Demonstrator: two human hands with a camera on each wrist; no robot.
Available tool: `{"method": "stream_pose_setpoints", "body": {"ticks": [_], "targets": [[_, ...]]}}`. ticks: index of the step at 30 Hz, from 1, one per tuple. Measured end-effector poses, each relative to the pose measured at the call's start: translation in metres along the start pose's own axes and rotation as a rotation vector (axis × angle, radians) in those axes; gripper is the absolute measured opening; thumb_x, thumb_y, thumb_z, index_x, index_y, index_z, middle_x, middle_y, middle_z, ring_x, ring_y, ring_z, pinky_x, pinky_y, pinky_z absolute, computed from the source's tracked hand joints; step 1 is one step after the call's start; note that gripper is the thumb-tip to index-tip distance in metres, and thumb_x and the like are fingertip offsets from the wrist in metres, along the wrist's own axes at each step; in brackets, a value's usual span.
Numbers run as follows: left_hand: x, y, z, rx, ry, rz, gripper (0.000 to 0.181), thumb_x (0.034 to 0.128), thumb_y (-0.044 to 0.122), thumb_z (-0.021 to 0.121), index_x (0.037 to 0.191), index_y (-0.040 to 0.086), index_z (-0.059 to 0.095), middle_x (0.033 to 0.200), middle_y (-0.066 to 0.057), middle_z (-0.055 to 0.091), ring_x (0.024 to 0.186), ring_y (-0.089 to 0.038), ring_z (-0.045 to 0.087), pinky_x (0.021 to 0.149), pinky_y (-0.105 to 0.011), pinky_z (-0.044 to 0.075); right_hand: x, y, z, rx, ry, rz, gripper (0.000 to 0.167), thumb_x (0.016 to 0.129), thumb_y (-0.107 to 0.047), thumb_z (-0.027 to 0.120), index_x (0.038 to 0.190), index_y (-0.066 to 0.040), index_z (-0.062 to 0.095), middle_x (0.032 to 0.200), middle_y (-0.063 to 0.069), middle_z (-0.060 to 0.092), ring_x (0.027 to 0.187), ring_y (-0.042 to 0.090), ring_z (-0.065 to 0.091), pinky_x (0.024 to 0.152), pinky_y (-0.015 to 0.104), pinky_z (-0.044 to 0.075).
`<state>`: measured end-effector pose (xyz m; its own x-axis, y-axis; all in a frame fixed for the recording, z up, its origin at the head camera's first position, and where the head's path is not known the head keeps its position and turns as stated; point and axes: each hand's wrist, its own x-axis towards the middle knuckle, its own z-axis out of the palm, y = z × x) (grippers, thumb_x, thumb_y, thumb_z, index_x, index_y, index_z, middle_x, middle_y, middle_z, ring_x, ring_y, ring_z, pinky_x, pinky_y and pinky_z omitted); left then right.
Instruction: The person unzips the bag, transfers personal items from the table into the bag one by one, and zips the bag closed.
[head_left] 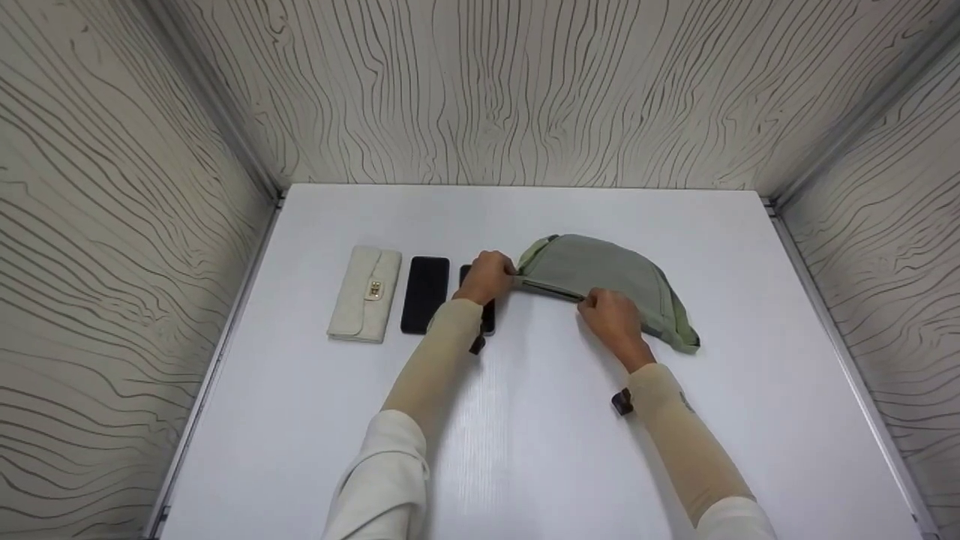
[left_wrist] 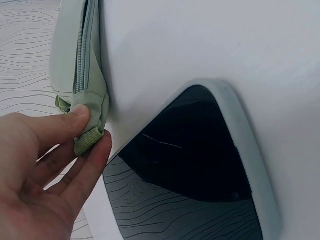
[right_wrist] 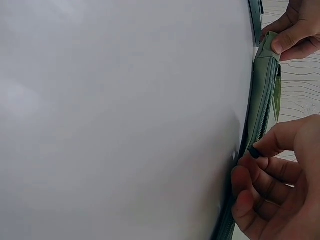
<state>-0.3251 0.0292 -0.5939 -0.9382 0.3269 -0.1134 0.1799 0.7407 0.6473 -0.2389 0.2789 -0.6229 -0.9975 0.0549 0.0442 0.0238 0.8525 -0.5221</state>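
A grey-green waist bag (head_left: pixel 600 266) lies on the white table, its curved side away from me and its zip edge towards me. My left hand (head_left: pixel 486 279) pinches the bag's left end, thumb and fingers on the green webbing tab (left_wrist: pixel 89 142). Farther right along the same edge, my right hand (head_left: pixel 611 321) pinches the small dark zip pull (right_wrist: pixel 254 151) between thumb and finger. Between the two hands, the zip (left_wrist: pixel 82 60) shows as a dark line in the head view. Under my left wrist lies a phone (left_wrist: pixel 190 145) in a pale case, partly hidden in the head view.
Left of that phone lies a second dark phone (head_left: pixel 426 295). A cream wallet (head_left: pixel 365 294) with a metal clasp is farther left. Wood-grain patterned panels (head_left: pixel 480 90) enclose the white table (head_left: pixel 525 465) at the back and both sides.
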Motion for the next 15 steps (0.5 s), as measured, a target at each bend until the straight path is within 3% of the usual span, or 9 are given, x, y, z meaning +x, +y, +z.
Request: {"method": "stream_pose_setpoints", "body": {"ticks": [8, 15], "targets": [[-0.0019, 0.0027, -0.0024, 0.012, -0.006, -0.003, 0.022, 0.1023, 0.007, 0.067, 0.118, 0.005, 0.081, 0.122, -0.012, 0.079, 0.116, -0.026, 0.074, 0.096, -0.037, 0.061, -0.0021, 0.0036, -0.0027, -0.003, 0.003, -0.004, 0.021, 0.099, -0.015, 0.062, 0.082, -0.005, 0.069, 0.079, 0.009, 0.066, 0.071, 0.022, 0.054, 0.065, 0.038, 0.043], [-0.0005, 0.0007, -0.0023, -0.012, -0.01, 0.007, 0.02, 0.1, 0.009, 0.07, 0.115, 0.004, 0.082, 0.119, -0.013, 0.079, 0.111, -0.026, 0.075, 0.092, -0.039, 0.062, -0.0029, 0.0065, -0.0031, -0.021, 0.043, -0.025, 0.022, 0.097, -0.013, 0.063, 0.077, -0.005, 0.068, 0.072, 0.008, 0.064, 0.064, 0.021, 0.052, 0.059, 0.034, 0.039]]}}
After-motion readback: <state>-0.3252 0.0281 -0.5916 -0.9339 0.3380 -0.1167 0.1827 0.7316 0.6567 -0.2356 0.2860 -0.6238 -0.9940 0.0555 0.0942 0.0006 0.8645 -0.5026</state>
